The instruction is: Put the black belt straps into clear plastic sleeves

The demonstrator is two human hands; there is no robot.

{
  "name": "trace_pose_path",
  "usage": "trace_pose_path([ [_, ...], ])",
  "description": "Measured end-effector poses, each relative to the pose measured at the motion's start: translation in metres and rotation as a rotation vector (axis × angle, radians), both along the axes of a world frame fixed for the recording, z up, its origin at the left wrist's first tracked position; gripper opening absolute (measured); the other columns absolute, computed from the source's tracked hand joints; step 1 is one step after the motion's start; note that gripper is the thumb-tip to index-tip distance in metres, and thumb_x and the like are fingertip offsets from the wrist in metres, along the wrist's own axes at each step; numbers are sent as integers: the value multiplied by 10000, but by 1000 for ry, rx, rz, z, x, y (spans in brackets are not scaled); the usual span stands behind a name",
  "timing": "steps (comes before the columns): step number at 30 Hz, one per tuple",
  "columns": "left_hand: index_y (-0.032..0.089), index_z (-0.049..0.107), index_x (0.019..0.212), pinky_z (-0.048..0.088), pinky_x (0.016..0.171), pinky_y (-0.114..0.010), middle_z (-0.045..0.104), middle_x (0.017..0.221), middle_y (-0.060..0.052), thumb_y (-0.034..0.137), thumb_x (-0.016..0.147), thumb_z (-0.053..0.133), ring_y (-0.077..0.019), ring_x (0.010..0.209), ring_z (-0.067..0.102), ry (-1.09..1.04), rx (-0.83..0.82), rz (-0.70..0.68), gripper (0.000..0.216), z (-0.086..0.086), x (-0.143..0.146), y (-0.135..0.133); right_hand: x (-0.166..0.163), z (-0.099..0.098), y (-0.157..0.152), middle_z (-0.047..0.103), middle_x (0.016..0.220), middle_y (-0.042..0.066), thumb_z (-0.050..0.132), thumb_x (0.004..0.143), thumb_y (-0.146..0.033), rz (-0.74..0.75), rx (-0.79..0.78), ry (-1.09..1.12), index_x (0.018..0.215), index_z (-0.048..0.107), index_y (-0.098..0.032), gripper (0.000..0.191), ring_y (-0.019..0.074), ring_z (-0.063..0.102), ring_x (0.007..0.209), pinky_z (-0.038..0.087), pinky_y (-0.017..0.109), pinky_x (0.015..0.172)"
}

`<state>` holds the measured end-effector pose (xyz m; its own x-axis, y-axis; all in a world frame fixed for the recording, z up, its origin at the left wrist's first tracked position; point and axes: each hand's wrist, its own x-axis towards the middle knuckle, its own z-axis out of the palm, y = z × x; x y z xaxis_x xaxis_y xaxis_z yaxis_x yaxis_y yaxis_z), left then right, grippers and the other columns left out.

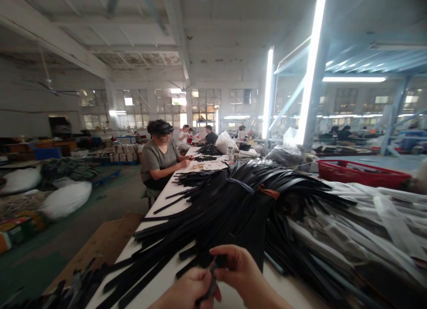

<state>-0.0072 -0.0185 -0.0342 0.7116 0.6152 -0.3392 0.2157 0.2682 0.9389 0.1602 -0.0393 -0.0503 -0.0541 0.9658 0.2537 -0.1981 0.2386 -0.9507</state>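
Observation:
My left hand is closed at the bottom middle, with a short length of black strap pinched in its fingers. Close against it, my right hand curls its thumb and fingers around the strap's upper end. Whether a smaller part sits between the fingertips is too blurred to tell. Just beyond my hands spreads a big pile of black straps, their loose ends fanned toward the left edge of the white table. A purple tie and an orange-brown band wrap the bundles.
Further up the table's left side sits a co-worker, near small brass-coloured pieces. Clear plastic wrapping covers the right side, below a red basket. More straps lie low at the left, and white sacks on the floor.

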Motion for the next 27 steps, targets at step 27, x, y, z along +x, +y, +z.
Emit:
trace_pose_path([
  [27,171,524,834,155,394,-179,351,546,81,517,738,643,-34,406,211,82,46,508,378,69,-124,-145,25,7,-12,667,670,20,881,482,-345,-22,-299,156,760,713,-152,378,126,611,585,534,191,551],
])
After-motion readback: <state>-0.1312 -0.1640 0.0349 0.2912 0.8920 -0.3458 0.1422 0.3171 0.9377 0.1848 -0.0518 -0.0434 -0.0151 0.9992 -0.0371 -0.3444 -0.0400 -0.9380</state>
